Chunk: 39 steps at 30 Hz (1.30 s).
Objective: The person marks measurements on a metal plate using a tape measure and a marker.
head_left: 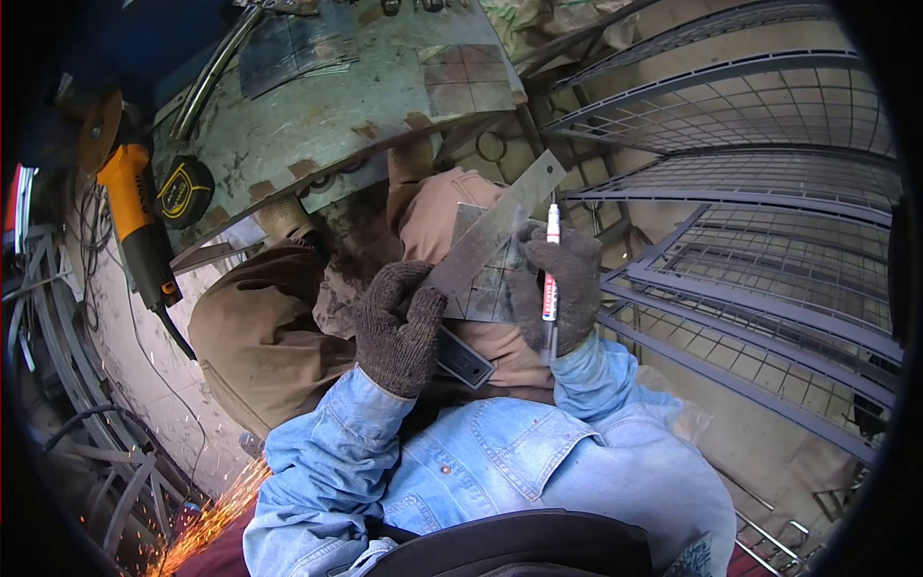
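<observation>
The left hand [399, 322], in a knit glove, is closed on the square [495, 231] at centre frame. It grips near the dark stock, and the blade runs up and to the right across the plate [486, 293]. The grip presses the blade flat on the plate, probably so that the edge cannot slip.

The plate lies at centre frame on the person's thigh, partly hidden by the blade and both gloves. The thigh serves as the support, so the plate sits close under the eyes.

The right hand [562, 288], also gloved, is closed around the marker [551, 255]. The marker stands nearly upright at the right edge of the plate, just beside the blade. Its ends project above and below the fist. Which end is the tip cannot be told. Neither end appears to touch the plate.

A bench [317, 106] fills the upper middle, with a tape [185, 190] at its left edge. A grinder [135, 221] hangs at the left. Mesh panels [769, 192] lie on the right. Sparks [207, 519] fly at the lower left.
</observation>
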Tool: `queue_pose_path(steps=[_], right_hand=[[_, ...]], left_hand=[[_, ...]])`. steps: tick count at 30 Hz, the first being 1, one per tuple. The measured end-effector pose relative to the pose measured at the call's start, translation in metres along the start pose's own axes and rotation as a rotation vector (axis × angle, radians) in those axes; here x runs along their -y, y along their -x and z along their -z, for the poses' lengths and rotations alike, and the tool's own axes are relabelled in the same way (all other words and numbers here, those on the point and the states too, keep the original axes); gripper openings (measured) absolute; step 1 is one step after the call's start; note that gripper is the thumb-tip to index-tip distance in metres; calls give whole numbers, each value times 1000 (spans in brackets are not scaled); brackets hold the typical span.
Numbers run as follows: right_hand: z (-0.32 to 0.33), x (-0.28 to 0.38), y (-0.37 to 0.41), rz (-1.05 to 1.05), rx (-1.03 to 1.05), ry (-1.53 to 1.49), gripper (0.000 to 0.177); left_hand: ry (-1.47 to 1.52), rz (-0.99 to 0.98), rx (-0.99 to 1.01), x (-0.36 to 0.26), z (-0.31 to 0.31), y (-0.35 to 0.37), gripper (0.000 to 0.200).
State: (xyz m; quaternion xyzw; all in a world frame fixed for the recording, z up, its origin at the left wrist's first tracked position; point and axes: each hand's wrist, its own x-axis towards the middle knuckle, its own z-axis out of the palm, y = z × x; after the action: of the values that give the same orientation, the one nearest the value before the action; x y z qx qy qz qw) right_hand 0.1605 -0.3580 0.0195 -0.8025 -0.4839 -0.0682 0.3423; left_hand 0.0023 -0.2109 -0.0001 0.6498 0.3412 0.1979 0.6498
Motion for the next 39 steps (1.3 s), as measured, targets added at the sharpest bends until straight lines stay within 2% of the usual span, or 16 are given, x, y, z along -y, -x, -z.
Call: queue_pose_path(steps=[2,4,5,6,8,9,10,12,13,20,23,30,33,35,39], right_hand=[[9,-2,-4,-66,-13,-66,29],[28,-1,-29,-123,-12,11,25],[30,-6,-33,-183,-80,-204,21],[33,-6,-43,-182,-81,-201,21],[41,-2,-63,-348,73,-562,23],[35,-1,-63,-410,51,-914,27],[32,0,-66,-403,54,-918,27],[23,7,-74,-377,245,-952,28],[20,6,-69,-457,314,-967,27],[3,12,-71,-325,436,-726,28],[1,11,-70,-394,460,-805,28],[1,16,-75,-417,460,-810,25],[1,15,-78,-505,515,-750,23],[-3,11,-78,-399,420,-816,19],[6,13,-88,-485,404,-785,15]], left_hand=[[-21,-24,-11,1,0,0,23],[-40,-22,-9,-2,1,-1,23],[-38,-23,-8,-3,1,-1,23],[-33,-21,-3,-4,2,-1,23],[-29,-22,-1,-4,1,-1,24],[-11,-21,-11,-3,0,0,24],[6,-17,-24,-1,0,0,24],[-29,-35,-41,0,0,0,24],[-61,-49,-46,1,0,0,24],[-45,-20,-10,-5,1,-1,25],[-15,-18,-32,2,1,0,25],[-59,-42,-24,-2,2,0,25],[-35,-14,-18,-5,2,0,25],[-26,-2,-13,-5,1,-1,25],[-37,-10,-15,-1,1,0,26]])
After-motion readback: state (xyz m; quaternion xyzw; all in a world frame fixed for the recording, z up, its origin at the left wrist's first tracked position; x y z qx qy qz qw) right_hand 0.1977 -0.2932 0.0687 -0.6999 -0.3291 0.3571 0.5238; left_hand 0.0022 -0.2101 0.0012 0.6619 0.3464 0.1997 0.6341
